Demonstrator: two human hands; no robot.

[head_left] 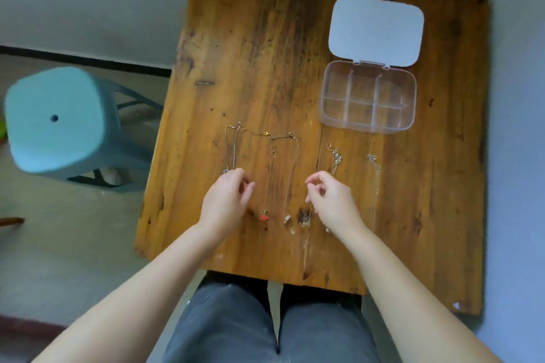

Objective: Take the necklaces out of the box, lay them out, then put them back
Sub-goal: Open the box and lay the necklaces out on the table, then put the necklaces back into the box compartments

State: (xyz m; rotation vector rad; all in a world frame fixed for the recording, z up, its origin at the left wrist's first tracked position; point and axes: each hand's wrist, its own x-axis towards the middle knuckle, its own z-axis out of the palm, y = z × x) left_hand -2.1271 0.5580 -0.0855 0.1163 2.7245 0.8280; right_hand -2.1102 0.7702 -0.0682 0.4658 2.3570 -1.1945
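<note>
On the worn wooden desk (265, 38) thin chain necklaces (283, 174) lie spread, the clear compartmented plastic box (368, 102) apparently empty; both hands (227, 200) hover half-curled, holding nothing visible, so regathering probably comes next.

Bare wooden table (250, 53) far-left; clear plastic compartment box (368, 102) far-right; thin chain necklaces (283, 174) strung across middle, between hands

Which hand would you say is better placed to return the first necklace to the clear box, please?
Probably the right hand: the open clear box lies on its side of the table, beyond the silver necklace near its fingers. The left hand would have to cross over.
</note>
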